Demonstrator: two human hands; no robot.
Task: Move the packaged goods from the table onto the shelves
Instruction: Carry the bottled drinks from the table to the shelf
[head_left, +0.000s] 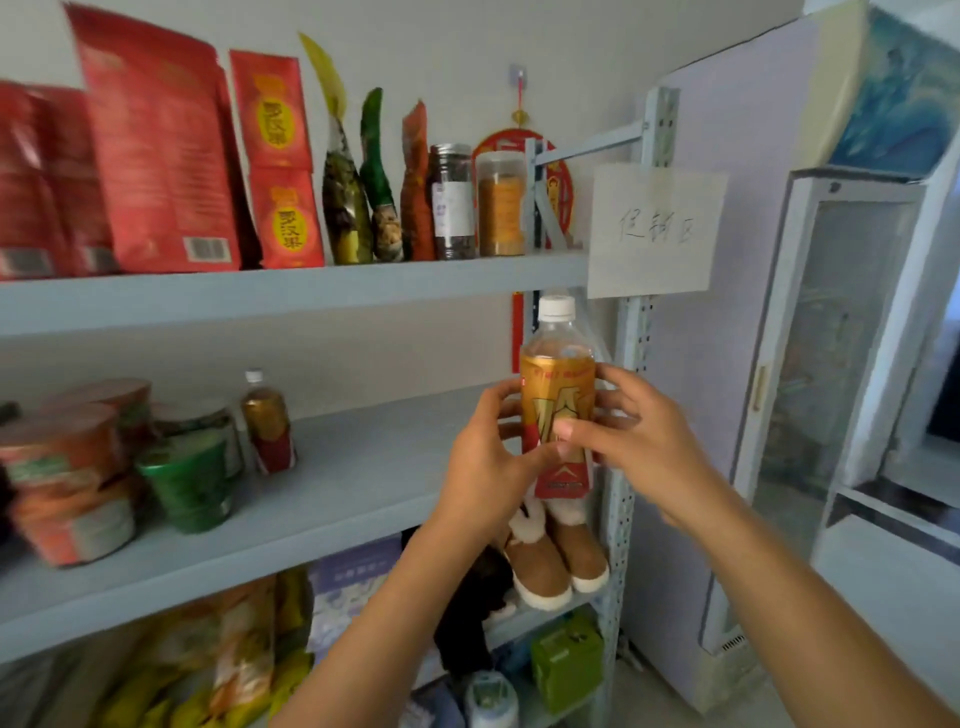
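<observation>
A clear drink bottle (557, 374) with a white cap and a gold and red label is held upright in front of the right end of the middle shelf (353, 467). My left hand (488, 457) grips its left side and my right hand (639, 441) grips its right side, thumb across the label. A second bottle of the same kind (267, 421) stands further left on that shelf. The table is out of view.
Instant noodle cups (78, 483) crowd the middle shelf's left end. Red pouches (161, 150), sachets and two jars (452, 202) fill the top shelf. A paper sign (654, 228) hangs on the right post. Brown boots (556, 551) sit on a lower shelf. A glass-door fridge (831, 364) stands at right.
</observation>
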